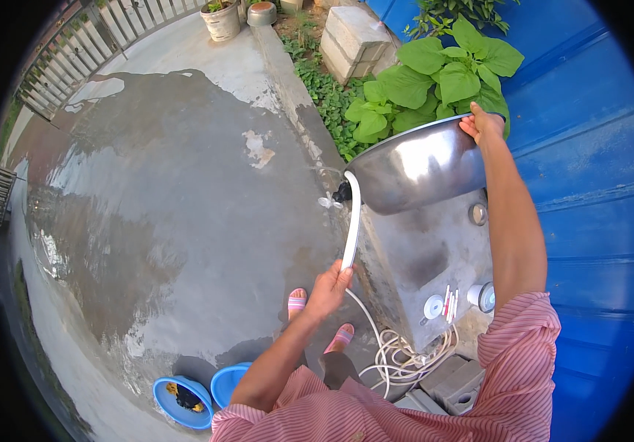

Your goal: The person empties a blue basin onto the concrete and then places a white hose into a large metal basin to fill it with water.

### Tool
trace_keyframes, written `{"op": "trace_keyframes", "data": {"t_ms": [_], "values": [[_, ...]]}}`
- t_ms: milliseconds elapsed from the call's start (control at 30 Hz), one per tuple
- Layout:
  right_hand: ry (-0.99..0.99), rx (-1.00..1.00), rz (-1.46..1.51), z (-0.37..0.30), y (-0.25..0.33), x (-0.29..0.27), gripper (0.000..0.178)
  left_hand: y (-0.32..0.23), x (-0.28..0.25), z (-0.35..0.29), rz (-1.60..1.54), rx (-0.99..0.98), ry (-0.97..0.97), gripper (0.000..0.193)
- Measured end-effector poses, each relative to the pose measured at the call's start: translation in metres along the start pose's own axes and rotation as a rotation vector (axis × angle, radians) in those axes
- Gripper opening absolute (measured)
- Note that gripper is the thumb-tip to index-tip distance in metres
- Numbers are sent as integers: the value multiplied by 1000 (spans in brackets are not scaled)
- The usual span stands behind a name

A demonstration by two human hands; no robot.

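A large shiny metal basin (424,166) is tilted over the concrete ledge, its far rim toward the plants. My right hand (485,125) grips it by the rim at the upper right. Lower down, my left hand (329,291) is closed round a white hose (354,221). The thicker upper length of that hose runs up from the hand and bends over near the basin's left side, by a dark tap fitting (342,193). From below the hand a thinner white line leads down to a loose coil (412,361). The inside of the basin is hidden.
A concrete ledge (435,250) carries a small jar (477,214), a white round lid (433,306) and a white cup (482,297). Two blue basins (184,416) stand on the wet floor at lower left. Leafy plants (435,74) and a blue metal wall (589,147) border the right.
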State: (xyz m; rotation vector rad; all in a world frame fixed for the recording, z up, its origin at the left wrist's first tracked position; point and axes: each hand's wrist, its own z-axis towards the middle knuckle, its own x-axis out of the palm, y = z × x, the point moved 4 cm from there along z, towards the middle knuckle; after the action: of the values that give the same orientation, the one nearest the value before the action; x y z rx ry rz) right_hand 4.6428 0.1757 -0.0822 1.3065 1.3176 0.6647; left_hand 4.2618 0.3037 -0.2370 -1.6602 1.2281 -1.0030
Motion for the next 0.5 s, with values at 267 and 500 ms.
{"op": "trace_keyframes", "data": {"t_ms": [267, 500], "values": [[-59, 23, 146, -68, -84, -160, 22, -9, 2, -5, -11, 21, 94, 24], [-187, 353, 302, -169, -241, -270, 13, 3, 7, -25, -43, 10, 219, 25]]}}
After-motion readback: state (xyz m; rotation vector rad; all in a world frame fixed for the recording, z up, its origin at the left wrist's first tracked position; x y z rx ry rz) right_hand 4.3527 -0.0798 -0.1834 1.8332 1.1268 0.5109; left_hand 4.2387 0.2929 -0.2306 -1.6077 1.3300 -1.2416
